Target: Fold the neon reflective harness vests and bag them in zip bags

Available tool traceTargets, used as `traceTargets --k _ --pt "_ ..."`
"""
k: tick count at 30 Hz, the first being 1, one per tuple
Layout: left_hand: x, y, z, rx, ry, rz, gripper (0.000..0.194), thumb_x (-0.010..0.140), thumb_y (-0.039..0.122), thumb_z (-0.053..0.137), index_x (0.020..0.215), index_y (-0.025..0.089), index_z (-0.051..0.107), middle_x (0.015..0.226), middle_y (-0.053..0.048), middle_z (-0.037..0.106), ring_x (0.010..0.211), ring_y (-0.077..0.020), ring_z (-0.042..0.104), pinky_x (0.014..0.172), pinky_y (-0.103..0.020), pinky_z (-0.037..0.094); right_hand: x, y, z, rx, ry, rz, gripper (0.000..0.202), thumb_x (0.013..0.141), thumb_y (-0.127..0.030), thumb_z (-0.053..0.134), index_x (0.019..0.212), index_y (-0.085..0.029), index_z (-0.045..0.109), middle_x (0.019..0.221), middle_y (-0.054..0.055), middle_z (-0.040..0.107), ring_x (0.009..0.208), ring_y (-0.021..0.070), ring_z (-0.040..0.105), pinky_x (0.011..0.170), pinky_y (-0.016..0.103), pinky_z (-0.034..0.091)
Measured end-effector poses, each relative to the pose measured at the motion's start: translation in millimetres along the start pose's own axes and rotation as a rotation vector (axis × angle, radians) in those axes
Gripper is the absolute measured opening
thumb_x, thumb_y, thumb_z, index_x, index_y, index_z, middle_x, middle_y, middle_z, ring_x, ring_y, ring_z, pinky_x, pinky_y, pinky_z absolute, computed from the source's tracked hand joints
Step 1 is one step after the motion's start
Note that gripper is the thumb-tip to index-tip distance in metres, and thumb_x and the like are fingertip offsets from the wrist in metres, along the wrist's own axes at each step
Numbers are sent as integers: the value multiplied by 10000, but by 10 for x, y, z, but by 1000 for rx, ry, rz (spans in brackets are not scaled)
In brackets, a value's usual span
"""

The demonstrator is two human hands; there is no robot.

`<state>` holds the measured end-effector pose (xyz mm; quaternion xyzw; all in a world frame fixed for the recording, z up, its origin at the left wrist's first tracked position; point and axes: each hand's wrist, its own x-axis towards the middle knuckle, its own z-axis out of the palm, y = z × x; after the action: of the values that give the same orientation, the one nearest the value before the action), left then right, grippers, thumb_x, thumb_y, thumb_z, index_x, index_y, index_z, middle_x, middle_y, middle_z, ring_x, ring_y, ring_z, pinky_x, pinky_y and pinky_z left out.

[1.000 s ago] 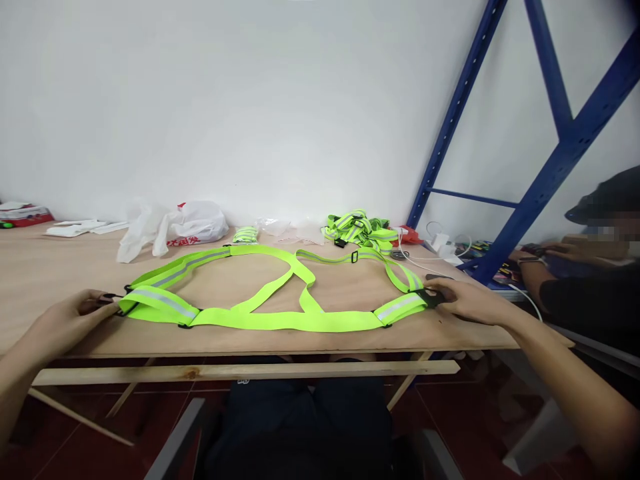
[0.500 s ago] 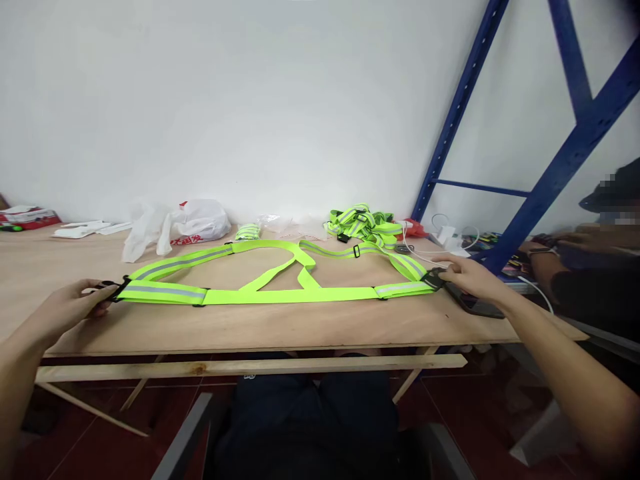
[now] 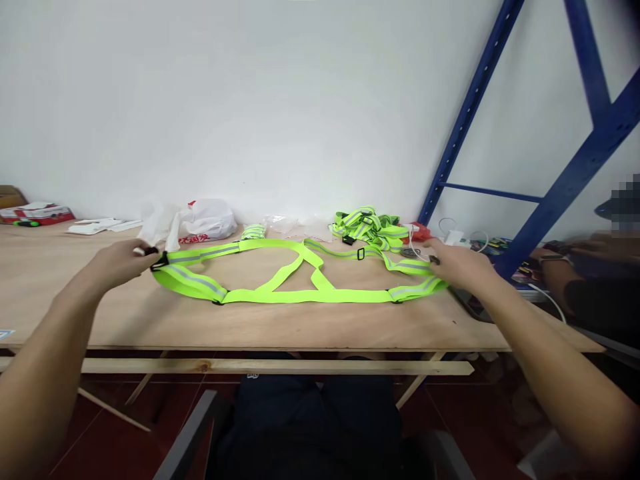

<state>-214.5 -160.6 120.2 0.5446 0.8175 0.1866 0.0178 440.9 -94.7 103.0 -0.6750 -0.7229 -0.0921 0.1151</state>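
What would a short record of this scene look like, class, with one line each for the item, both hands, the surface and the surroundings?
Item: neon yellow-green webbing harness with silver-grey reflective stripes, straps spread open
Left hand: gripping the black plastic buckle at the harness's left end
Right hand: holding the harness's right end, grip partly hidden
Surface: pale brown wooden table
Behind: heaped neon yellow-green reflective straps; white plastic bag with red lettering
Right side: blue metal rack frame; another person's forearm

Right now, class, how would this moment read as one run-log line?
yellow-green harness: spread open over table | left hand: holds black buckle | right hand: holds harness's right end | strap heap: behind harness
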Motion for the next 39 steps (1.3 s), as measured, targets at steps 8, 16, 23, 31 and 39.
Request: traceTargets --k 8,16,23,31,39 --pt "-658 1862 636 196 48 658 183 891 358 526 958 231 637 812 -159 717 763 -302 677 655 -388 412 -277 -1751 102 -221 -13 -463 356 897 -81 442 1204 -194 582 1039 173 707 933 308 681 740 352 442" --pt "-1048 2068 1406 86 -124 963 359 934 482 524 1141 189 548 993 -135 697 936 -307 664 734 -366 456 -422 -1916 573 109 -24 -656 350 930 -307 603 1261 -196 573 1097 123 699 969 283 664 790 350 484" --pt "-866 1797 1371 -161 -216 901 336 887 462 595 1092 198 632 1019 -93 652 892 -264 632 756 -337 462 -527 -1439 701 291 184 -656 199 901 -249 618 1097 -218 632 1093 111 662 1041 288 629 884 413 506" --pt "-910 1755 1381 -227 -255 850 372 868 416 628 1167 208 701 1142 -123 635 1017 -307 632 882 -386 486 -606 -1147 873 316 199 -392 214 845 -374 679 991 -236 606 1035 90 602 973 293 628 759 396 538" --pt "-874 1717 1389 -297 -278 892 378 861 381 611 1183 198 684 1204 -95 687 1122 -304 622 970 -383 466 -593 -1078 841 475 -27 -223 330 831 -478 673 1041 -244 574 1125 79 681 1087 308 630 905 410 496"
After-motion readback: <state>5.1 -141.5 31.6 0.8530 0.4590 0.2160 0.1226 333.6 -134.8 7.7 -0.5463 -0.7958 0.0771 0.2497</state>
